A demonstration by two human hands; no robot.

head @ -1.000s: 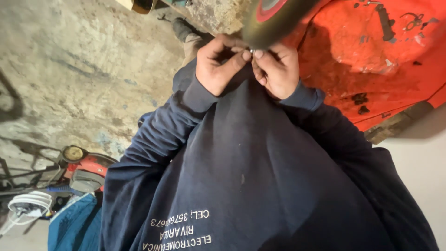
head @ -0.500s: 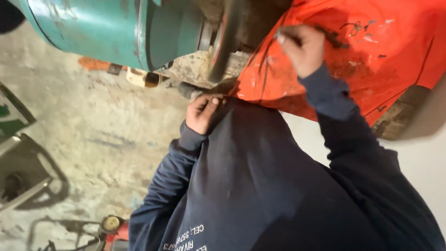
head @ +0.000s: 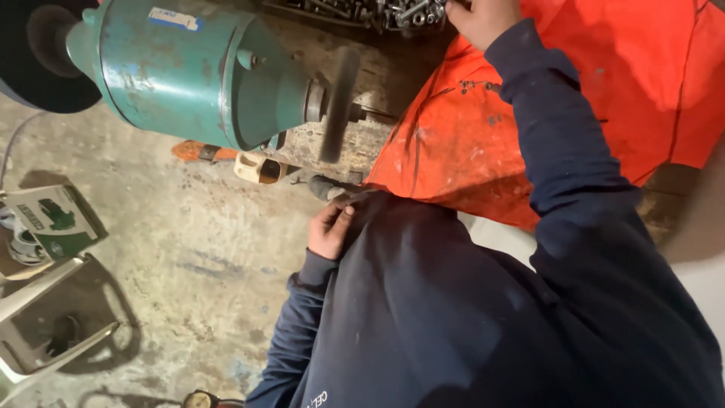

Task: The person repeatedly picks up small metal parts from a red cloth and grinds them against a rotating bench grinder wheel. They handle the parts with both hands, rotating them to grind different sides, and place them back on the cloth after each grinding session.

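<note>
Up top, right hand (head: 483, 19) reaching to a heap of bolts (head: 377, 11) just beside its fingers, grip unclear, left hand (head: 330, 230) curled loosely against navy sweatshirt (head: 453, 317), below the teal bench grinder (head: 196, 72).

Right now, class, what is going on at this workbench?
A person in a dark sweatshirt stands at a bench grinder. The right hand reaches up to a pile of bolts at the back of the bench, beside an orange cloth. The left hand is curled low against the sweatshirt, near the bench edge; whether it holds anything cannot be seen. The grinder's wheel sits just above that hand.
</note>
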